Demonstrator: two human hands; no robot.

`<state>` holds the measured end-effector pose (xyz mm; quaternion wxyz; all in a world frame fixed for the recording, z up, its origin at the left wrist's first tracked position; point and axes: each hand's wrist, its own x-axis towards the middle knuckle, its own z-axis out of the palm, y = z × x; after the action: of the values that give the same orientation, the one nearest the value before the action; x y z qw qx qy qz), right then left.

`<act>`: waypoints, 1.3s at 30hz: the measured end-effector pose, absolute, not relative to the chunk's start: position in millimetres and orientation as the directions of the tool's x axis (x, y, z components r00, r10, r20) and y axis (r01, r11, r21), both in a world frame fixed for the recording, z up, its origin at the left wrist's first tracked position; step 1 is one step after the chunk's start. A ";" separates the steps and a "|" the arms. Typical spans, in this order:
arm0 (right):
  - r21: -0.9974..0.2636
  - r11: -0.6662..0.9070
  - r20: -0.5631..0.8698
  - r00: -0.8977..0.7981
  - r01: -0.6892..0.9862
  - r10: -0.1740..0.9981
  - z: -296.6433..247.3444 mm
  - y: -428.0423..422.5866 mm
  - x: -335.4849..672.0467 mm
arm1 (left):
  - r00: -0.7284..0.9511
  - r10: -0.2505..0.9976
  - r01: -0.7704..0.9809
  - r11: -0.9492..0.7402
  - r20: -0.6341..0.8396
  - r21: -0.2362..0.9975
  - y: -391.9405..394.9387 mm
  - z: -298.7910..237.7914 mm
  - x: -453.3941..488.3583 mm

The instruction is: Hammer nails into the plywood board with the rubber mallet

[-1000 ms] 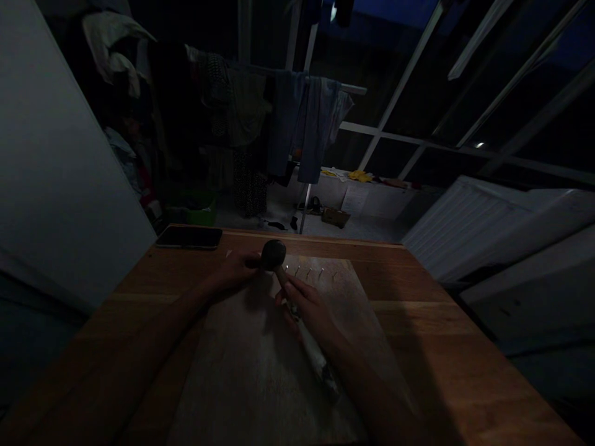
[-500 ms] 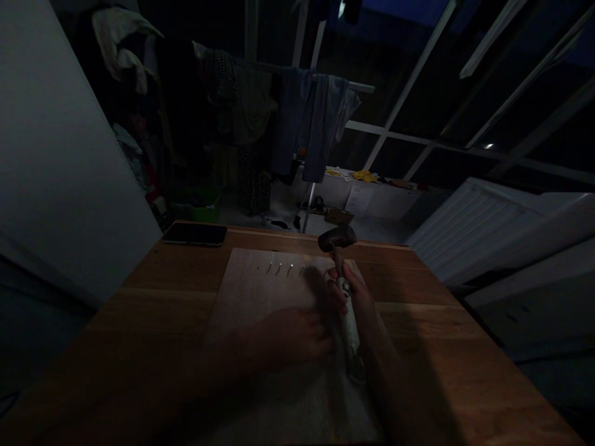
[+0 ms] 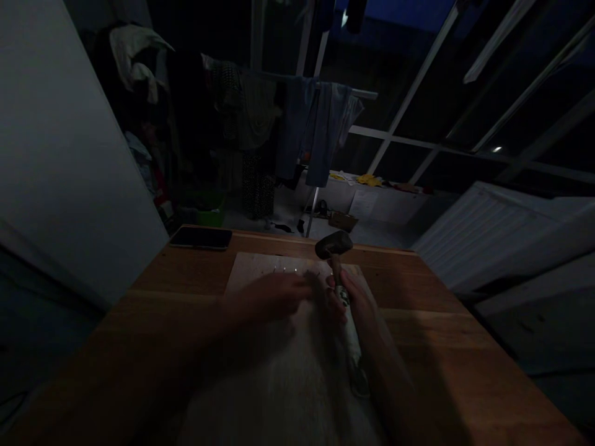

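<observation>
My right hand [image 3: 356, 300] is wrapped around a hammer [image 3: 346, 303], a tool with a dark, blunt head and a handle whose lower part is pale and mottled. The head points away from me, over the far edge of a pale wooden board [image 3: 297, 378]. Blurred by motion, my left hand [image 3: 274, 297] hovers over the far part of this board, left of the hammer; whether its fingers hold anything cannot be made out. Beyond its fingers a row of small nails [image 3: 296, 271] stands in the board, partly hidden by the hand.
The board lies on a brown wooden table [image 3: 441, 334]. A dark phone [image 3: 201, 238] rests at the table's far left corner. Behind the table are hanging clothes [image 3: 297, 124] and a green tub [image 3: 209, 214]. A white ribbed panel [image 3: 478, 217] stands to the right.
My left hand has moved away from me, from the middle of the board towards the nails, now covering part of the row. The hammer stays in my right hand; the view has shifted slightly.
</observation>
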<state>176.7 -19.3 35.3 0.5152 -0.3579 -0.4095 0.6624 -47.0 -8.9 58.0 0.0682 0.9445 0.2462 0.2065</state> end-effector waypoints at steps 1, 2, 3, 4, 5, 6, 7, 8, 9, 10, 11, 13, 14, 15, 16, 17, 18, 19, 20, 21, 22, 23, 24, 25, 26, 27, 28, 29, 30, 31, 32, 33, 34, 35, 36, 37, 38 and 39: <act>-0.912 -0.118 -0.042 -0.199 -0.393 0.979 34.8 -19.4 175.6 | 0.705 0.595 0.468 -0.799 0.386 0.378 3.3 58.1 -60.2; -0.912 -0.104 -0.030 -0.186 -0.398 0.982 34.6 -19.5 174.4 | 0.591 0.695 0.490 -0.713 0.409 0.502 13.9 55.8 -72.8; -0.911 -0.093 -0.021 -0.180 -0.403 0.983 34.7 -19.6 173.3 | 0.480 0.780 0.509 -0.620 0.401 0.597 22.3 51.2 -84.2; -0.909 -0.092 -0.017 -0.184 -0.406 0.983 35.0 -19.7 172.2 | 0.377 0.840 0.526 -0.542 0.391 0.655 28.3 44.8 -93.8; -0.908 -0.094 -0.016 -0.192 -0.409 0.981 35.6 -19.9 171.3 | 0.294 0.877 0.541 -0.480 0.380 0.690 31.9 37.1 -101.4; -0.908 -0.097 -0.015 -0.199 -0.408 0.980 36.2 -20.1 170.6 | 0.229 0.900 0.555 -0.433 0.370 0.711 33.5 28.9 -106.9; -0.910 -0.099 -0.015 -0.206 -0.402 0.978 36.8 -20.4 170.0 | 0.183 0.912 0.568 -0.403 0.368 0.717 33.7 21.1 -110.4; -0.914 -0.099 -0.015 -0.211 -0.394 0.977 37.3 -20.7 169.6 | 0.155 0.916 0.580 -0.387 0.369 0.717 32.9 14.4 -112.4; -0.918 -0.098 -0.014 -0.216 -0.384 0.976 37.7 -21.2 169.2 | 0.145 0.917 0.590 -0.382 0.372 0.711 31.8 9.1 -113.2; -0.922 -0.097 -0.014 -0.219 -0.375 0.976 37.9 -21.7 168.9 | 0.146 0.915 0.598 -0.383 0.375 0.703 30.7 5.6 -113.4; -0.925 -0.095 -0.013 -0.219 -0.368 0.976 37.9 -22.3 168.6 | 0.153 0.914 0.603 -0.388 0.377 0.697 29.9 3.7 -113.2; -0.928 -0.091 -0.013 -0.214 -0.361 0.977 38.0 -23.7 167.9 | 0.167 0.915 0.597 -0.390 0.367 0.701 29.1 3.8 -112.7; -0.929 -0.090 -0.015 -0.208 -0.358 0.978 38.1 -24.5 167.3 | 0.166 0.918 0.588 -0.385 0.361 0.711 29.1 4.9 -112.7; -0.931 -0.092 -0.019 -0.204 -0.353 0.979 38.4 -25.4 166.6 | 0.159 0.920 0.578 -0.380 0.357 0.722 29.2 6.4 -112.7; -0.934 -0.095 -0.026 -0.201 -0.344 0.979 38.8 -26.3 165.6 | 0.154 0.923 0.572 -0.375 0.353 0.730 29.3 8.0 -112.8; -0.939 -0.100 -0.034 -0.202 -0.330 0.979 39.4 -27.4 164.1 | 0.150 0.925 0.569 -0.370 0.350 0.734 29.2 9.4 -112.9; -0.944 -0.103 -0.038 -0.206 -0.314 0.978 40.0 -28.4 162.2 | 0.153 0.925 0.569 -0.369 0.346 0.735 28.9 10.8 -112.9; -0.950 -0.102 -0.038 -0.212 -0.297 0.976 40.7 -29.5 159.7 | 0.162 0.926 0.570 -0.371 0.342 0.733 28.5 12.0 -112.7; -0.954 -0.095 -0.032 -0.217 -0.285 0.976 41.5 -30.6 156.6 | 0.174 0.925 0.569 -0.374 0.337 0.732 27.9 13.0 -112.5; -0.956 -0.087 -0.025 -0.218 -0.280 0.976 42.2 -31.6 152.9 | 0.187 0.924 0.565 -0.379 0.334 0.733 27.2 13.8 -112.2; -0.956 -0.084 -0.022 -0.217 -0.282 0.976 43.0 -32.5 148.6 | 0.196 0.923 0.560 -0.383 0.331 0.735 26.6 14.4 -111.8; -0.953 -0.090 -0.027 -0.215 -0.290 0.976 44.0 -33.3 143.8 | 0.202 0.923 0.554 -0.384 0.329 0.739 26.1 14.8 -111.4; -0.948 -0.104 -0.040 -0.213 -0.301 0.976 45.2 -34.0 138.6 | 0.202 0.923 0.550 -0.383 0.327 0.742 25.8 14.8 -111.0; -0.943 -0.124 -0.055 -0.221 -0.310 0.974 46.6 -34.6 132.9 | 0.198 0.925 0.546 -0.379 0.324 0.747 25.7 14.6 -110.6; -0.938 -0.143 -0.068 -0.238 -0.316 0.969 48.1 -35.1 126.8 | 0.196 0.927 0.542 -0.373 0.318 0.753 25.9 14.1 -110.4; -0.935 -0.156 -0.072 -0.262 -0.319 0.963 49.7 -35.6 120.5 | 0.194 0.930 0.538 -0.367 0.313 0.759 26.2 13.6 -110.2; -0.933 -0.160 -0.065 -0.286 -0.323 0.956 51.3 -36.2 114.1 | 0.194 0.931 0.535 -0.364 0.309 0.763 26.7 13.1 -110.1; -0.933 -0.157 -0.053 -0.306 -0.324 0.951 52.5 -36.9 107.8 | 0.194 0.931 0.531 -0.364 0.308 0.765 27.3 12.7 -110.0; -0.934 -0.149 -0.040 -0.319 -0.324 0.947 53.2 -37.8 101.8 | 0.192 0.931 0.529 -0.366 0.312 0.766 27.8 12.4 -110.1; -0.936 -0.141 -0.029 -0.327 -0.324 0.945 53.3 -38.9 96.4 | 0.193 0.929 0.528 -0.370 0.316 0.764 28.3 12.3 -110.3; -0.937 -0.133 -0.021 -0.330 -0.322 0.944 52.6 -40.1 91.7 | 0.195 0.926 0.531 -0.376 0.322 0.760 28.8 12.1 -110.7; -0.938 -0.128 -0.015 -0.332 -0.321 0.943 51.2 -41.4 87.9 | 0.200 0.924 0.534 -0.383 0.327 0.754 29.2 11.8 -111.2; -0.939 -0.129 -0.015 -0.337 -0.318 0.942 49.2 -42.6 85.0 | 0.208 0.921 0.535 -0.389 0.329 0.750 29.6 11.3 -111.9; -0.940 -0.131 -0.018 -0.340 -0.314 0.940 46.8 -43.7 83.0 | 0.216 0.919 0.534 -0.394 0.330 0.748 30.1 10.4 -112.7; -0.943 -0.136 -0.025 -0.343 -0.304 0.939 44.3 -44.6 81.9 | 0.223 0.918 0.530 -0.398 0.329 0.749 30.7 9.2 -113.6; -0.946 -0.144 -0.035 -0.348 -0.291 0.937 41.8 -45.3 81.3 | 0.229 0.917 0.522 -0.399 0.326 0.754 31.4 7.8 -114.4; -0.949 -0.153 -0.047 -0.353 -0.276 0.934 39.7 -45.7 81.2 | 0.234 0.917 0.511 -0.399 0.324 0.761 32.3 6.3 -115.2; -0.951 -0.161 -0.058 -0.360 -0.263 0.931 37.8 -45.9 81.3 | 0.238 0.917 0.500 -0.399 0.322 0.768 33.1 5.0 -115.9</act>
<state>81.3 -45.9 37.8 0.4422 -0.3529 -0.4730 0.6754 -115.9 33.1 5.0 0.2670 0.7400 0.4787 0.3900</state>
